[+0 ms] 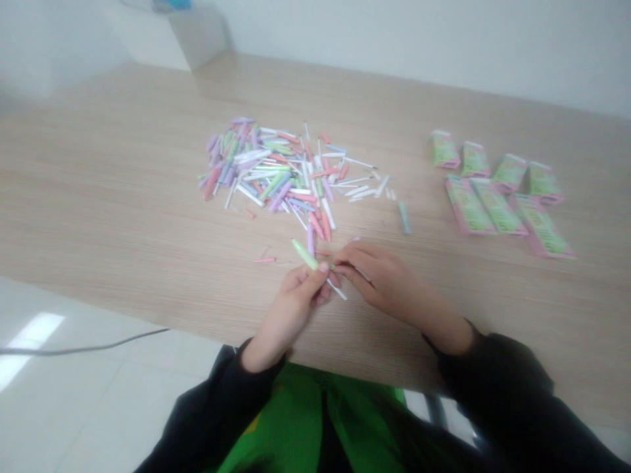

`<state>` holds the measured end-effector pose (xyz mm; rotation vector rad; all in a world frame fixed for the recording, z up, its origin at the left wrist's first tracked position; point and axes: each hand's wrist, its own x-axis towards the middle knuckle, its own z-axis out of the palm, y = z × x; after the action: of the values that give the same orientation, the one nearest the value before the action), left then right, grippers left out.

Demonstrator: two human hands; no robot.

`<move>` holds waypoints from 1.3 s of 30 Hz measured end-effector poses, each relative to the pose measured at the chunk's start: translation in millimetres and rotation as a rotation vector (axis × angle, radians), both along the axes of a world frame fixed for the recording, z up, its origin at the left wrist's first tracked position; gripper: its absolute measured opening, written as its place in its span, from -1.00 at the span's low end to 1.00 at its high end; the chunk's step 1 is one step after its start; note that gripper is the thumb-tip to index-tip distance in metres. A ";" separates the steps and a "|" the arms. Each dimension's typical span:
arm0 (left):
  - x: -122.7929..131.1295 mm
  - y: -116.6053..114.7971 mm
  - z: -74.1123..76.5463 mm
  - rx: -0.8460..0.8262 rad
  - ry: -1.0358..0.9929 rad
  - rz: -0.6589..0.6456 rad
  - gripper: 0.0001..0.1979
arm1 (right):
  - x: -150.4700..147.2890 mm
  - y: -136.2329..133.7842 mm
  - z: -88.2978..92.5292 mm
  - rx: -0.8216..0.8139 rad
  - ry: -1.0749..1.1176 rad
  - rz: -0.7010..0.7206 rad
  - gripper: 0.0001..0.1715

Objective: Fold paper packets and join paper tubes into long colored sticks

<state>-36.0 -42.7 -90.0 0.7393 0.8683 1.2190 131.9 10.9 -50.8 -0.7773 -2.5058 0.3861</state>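
Observation:
My left hand [293, 305] pinches a light green pen barrel [304, 253] that points up and to the left. My right hand [377, 276] is closed beside it, fingers pinched near the barrel's lower end, with a thin white refill [337, 290] sticking out below between the two hands. Both hands hover over the near part of the wooden table [123, 197]. Just beyond them lies a heap of pastel pen parts [276, 174]: pink, purple, green, blue and white barrels and thin white refills.
Several pink and green packets [497, 190] lie in two rows at the right. A single grey-blue pen piece [404, 217] lies apart from the heap. A white box [197, 33] stands at the far edge. A grey cable [83, 348] runs over the floor at the left.

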 end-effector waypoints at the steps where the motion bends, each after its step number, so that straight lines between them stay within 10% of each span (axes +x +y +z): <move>1: -0.5 0.0 -1.5 0.007 0.025 0.002 -0.54 | 0.4 -0.1 0.4 0.000 0.022 0.015 -0.78; 19: -7.5 -1.2 1.4 0.076 0.319 0.087 -0.54 | 8.6 -3.7 7.6 -0.181 0.212 -0.016 -0.82; 27: -18.3 -4.5 3.4 0.131 0.356 0.048 -0.57 | 20.9 -3.6 3.7 -0.640 0.382 -0.131 -0.80; 39: -19.2 -7.6 9.6 0.139 0.467 0.009 -0.57 | 20.4 -7.5 16.1 -0.383 0.218 -0.099 -0.93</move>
<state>-55.3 -50.3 -80.4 1.1616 1.1744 1.1388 152.4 3.5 -34.7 -0.9423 -2.2068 0.8826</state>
